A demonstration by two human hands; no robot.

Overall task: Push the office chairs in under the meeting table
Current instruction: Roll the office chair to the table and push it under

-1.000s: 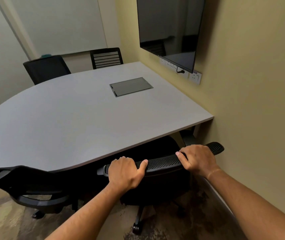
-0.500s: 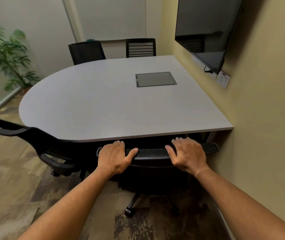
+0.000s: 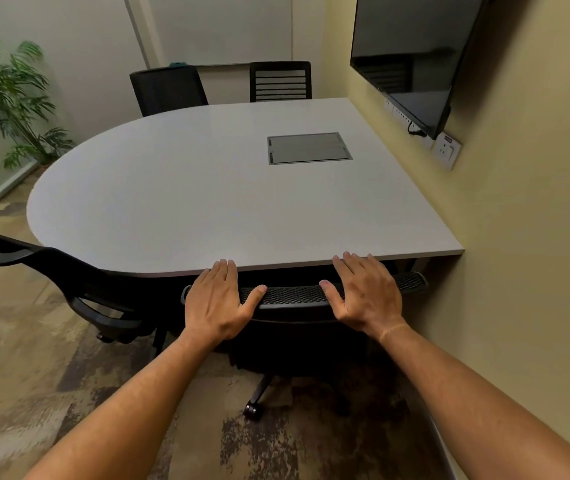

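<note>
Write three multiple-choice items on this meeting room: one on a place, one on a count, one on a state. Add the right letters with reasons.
1. Where does the grey hatch lie?
A. on the floor
B. set in the tabletop toward the wall side
C. on the wall

2. How many chair backs stand at the table's far edge?
A. two
B. none
C. four

3. How do the hands lie on the near chair's backrest?
A. clenched in fists above it
B. off it, at the person's sides
C. flat, with straight fingers

Answers: 1 B, the hatch sits flush in the tabletop. 2 A, a mesh back and a slatted back show there. 3 C, the left hand and right hand press it with fingers extended.
</note>
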